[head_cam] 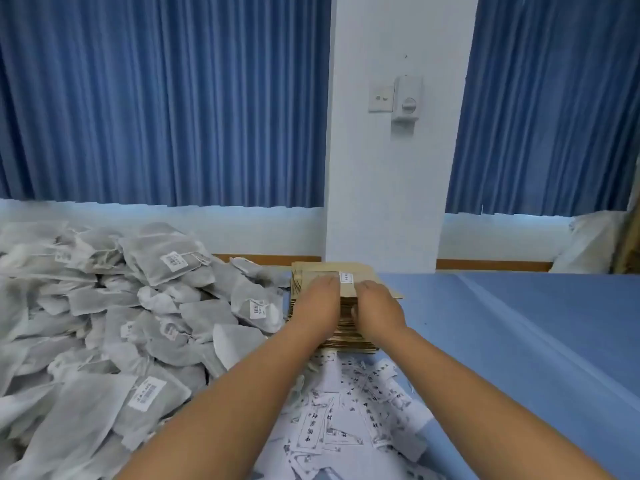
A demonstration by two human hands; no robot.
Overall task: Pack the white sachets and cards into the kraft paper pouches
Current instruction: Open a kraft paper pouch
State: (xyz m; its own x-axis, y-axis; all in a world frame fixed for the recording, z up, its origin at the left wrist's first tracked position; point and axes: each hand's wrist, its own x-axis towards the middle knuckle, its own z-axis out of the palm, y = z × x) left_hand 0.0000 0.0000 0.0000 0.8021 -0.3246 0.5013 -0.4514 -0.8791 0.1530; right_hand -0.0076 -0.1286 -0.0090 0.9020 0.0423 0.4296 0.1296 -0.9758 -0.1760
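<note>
A tall stack of kraft paper pouches stands in the middle of the blue table, near the white pillar. My left hand lies on top of the stack, fingers pointing away from me. My right hand rests on the stack's right side, its thumb against the pouch edges; whether either hand pinches a pouch cannot be seen. A big heap of white sachets with barcode labels covers the table's left part. Loose white cards with black print lie scattered in front of the stack, between my forearms.
The table carries a blue cloth, stretching bare to the right. Behind stand a white pillar with a switch plate, and blue curtains on both sides. A white bundle sits at the far right.
</note>
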